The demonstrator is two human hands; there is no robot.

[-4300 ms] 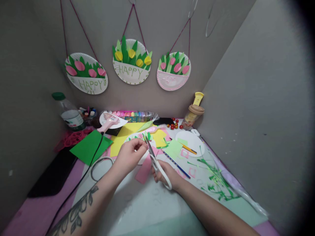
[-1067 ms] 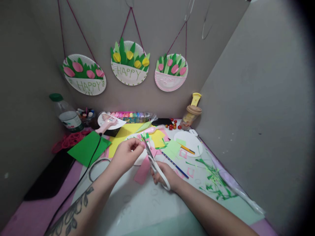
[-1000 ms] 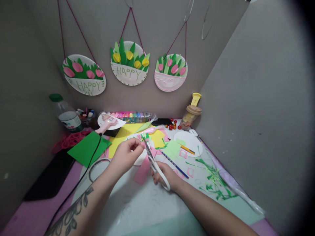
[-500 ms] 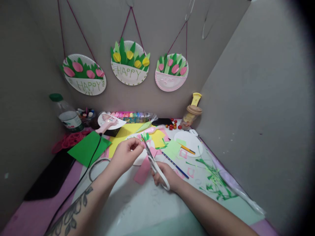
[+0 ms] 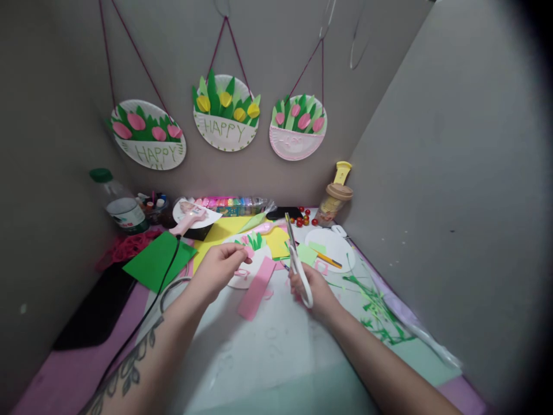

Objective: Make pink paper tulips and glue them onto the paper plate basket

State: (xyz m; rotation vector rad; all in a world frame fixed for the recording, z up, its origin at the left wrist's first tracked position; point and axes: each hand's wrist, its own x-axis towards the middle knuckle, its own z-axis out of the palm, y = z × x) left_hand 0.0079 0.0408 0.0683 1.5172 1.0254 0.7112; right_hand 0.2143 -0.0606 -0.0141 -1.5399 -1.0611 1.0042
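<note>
- Far left: bottle (image 5: 126, 213), black flat item (image 5: 95, 308), green sheet (image 5: 153, 259); pink glue gun (image 5: 190, 221) just beyond the sheet, its cord running over it.
- Left hand (image 5: 220, 266): grip narrow, thumb and fingers pinching small pink piece (image 5: 249, 251); piece held above the decorated plate, near its green leaves.
- Decorated plate (image 5: 254, 266): on worktop (image 5: 263, 363), partly hidden by left hand.
- Pink strip (image 5: 254, 293): slanted, upper end over the plate, lower end toward the person; neither hand on it.
- Scissors (image 5: 295, 258): apart from pink piece, tips up and away from the person, blades close together; exact gap can't tell.
- Right hand (image 5: 314, 288): grip closed round white scissor handles, fingers curled at the loops; exact finger placement partly hidden.
- Right of that: orange pencil (image 5: 329, 260) on white disc (image 5: 341, 248), green scraps (image 5: 380, 311) spread nearer the worktop's right edge.
</note>
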